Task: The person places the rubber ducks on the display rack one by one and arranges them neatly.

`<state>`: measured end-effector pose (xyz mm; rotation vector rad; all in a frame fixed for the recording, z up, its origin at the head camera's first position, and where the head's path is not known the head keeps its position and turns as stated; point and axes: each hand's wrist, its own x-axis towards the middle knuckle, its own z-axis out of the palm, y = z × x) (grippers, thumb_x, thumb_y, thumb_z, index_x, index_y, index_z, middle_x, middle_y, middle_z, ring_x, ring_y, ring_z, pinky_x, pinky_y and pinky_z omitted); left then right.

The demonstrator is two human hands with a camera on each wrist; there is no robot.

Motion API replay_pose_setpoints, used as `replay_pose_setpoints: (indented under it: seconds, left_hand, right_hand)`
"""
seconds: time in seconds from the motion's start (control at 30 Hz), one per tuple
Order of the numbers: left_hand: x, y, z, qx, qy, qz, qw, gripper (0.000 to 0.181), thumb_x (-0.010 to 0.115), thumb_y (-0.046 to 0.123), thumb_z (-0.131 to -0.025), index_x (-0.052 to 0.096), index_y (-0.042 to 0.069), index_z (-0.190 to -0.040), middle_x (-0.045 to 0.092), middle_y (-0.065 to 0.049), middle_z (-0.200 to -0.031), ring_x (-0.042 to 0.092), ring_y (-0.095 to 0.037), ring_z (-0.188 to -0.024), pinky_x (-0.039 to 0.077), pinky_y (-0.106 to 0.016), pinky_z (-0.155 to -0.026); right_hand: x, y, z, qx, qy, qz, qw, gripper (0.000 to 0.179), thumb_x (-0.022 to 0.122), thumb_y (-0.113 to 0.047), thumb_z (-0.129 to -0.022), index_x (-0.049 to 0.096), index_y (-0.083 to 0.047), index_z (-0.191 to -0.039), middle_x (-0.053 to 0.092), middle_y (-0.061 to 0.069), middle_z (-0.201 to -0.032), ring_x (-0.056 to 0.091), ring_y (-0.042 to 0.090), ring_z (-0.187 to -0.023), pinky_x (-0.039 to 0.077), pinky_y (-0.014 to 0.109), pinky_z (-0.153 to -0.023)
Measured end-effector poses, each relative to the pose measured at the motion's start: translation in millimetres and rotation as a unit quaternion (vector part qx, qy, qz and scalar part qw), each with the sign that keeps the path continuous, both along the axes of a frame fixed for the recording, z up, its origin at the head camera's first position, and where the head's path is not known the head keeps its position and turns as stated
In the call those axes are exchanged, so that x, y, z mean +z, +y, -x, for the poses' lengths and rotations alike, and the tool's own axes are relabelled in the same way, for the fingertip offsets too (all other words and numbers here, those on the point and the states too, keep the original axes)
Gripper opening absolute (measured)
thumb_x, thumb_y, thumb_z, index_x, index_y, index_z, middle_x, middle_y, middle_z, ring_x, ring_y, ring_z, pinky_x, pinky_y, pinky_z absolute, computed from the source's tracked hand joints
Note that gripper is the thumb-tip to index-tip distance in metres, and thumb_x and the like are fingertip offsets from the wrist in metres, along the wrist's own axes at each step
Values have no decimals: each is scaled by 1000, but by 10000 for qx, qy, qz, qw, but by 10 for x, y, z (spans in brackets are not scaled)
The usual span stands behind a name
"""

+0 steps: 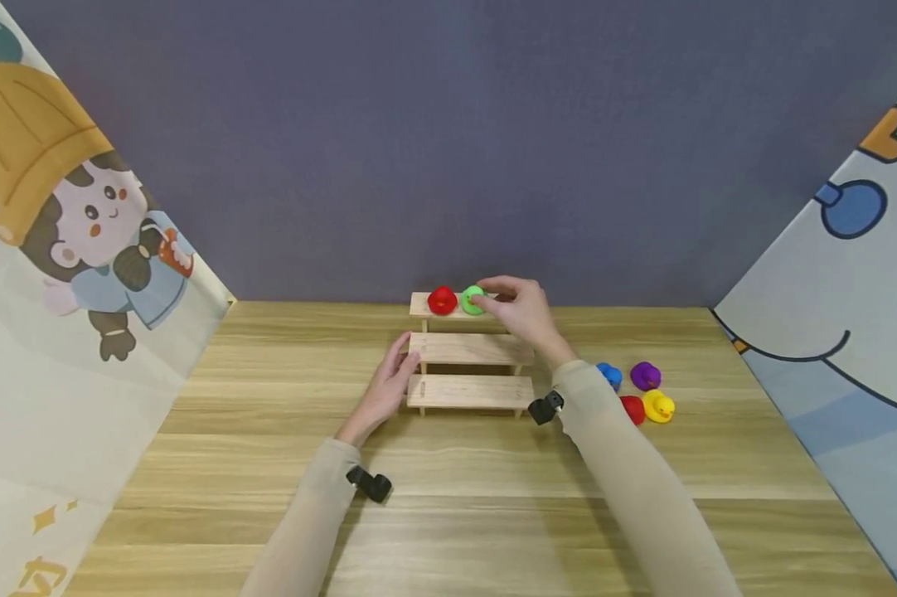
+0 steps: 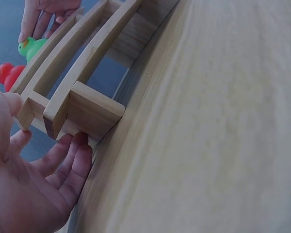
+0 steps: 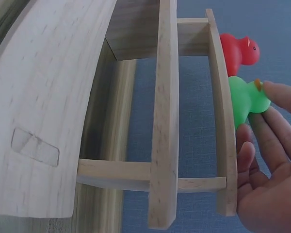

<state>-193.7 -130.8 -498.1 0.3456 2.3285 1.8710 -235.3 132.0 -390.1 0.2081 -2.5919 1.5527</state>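
A three-step wooden display stand (image 1: 471, 348) is on the table, its left side held by my left hand (image 1: 389, 383). In the left wrist view the thumb and index finger (image 2: 20, 141) of that hand pinch the end of a step, and the other fingers lie along the side. On the top step, my right hand (image 1: 521, 311) pinches a green rubber duck (image 1: 472, 300) between thumb and fingers. The duck's base is right at the board (image 3: 222, 111). Beside it on the same step sits a red rubber duck (image 1: 442, 301).
Right of the stand, several more ducks are on the wooden table (image 1: 232, 464): blue (image 1: 609, 376), purple (image 1: 646, 376), yellow (image 1: 658, 406) and another red duck (image 1: 632, 409) partly hidden by the right sleeve. A dark blue panel (image 1: 448, 149) rises behind the stand.
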Motion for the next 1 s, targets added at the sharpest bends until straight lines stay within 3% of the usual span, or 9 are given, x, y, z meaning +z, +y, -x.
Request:
replay_pose_setpoints:
  seconds: [0.63,1.0]
  left_hand:
    - [17,8,-21,32,-66,-135,9999,60,43,25,-117,21,8,-170,57,-34,-147,54,-47,-141,42,-60,-119]
    - [18,-3,-32,23,-24,-93,10000,60,42,25,-117,20,7,-170,57,-34,-146,53,-47,-141,41,-60,-120]
  right_hand:
    - [-22,-11,-26,4,13,141,9999,33,80,-28,-98,78,-11,-126,80,12,-120,72,25,-100,51,22,-73]
    - [-7,-21,-40,33,-126,200,9997,34,79,-28,-99,77,-12,-128,78,11,-127,73,26,-109,54,26,-82]
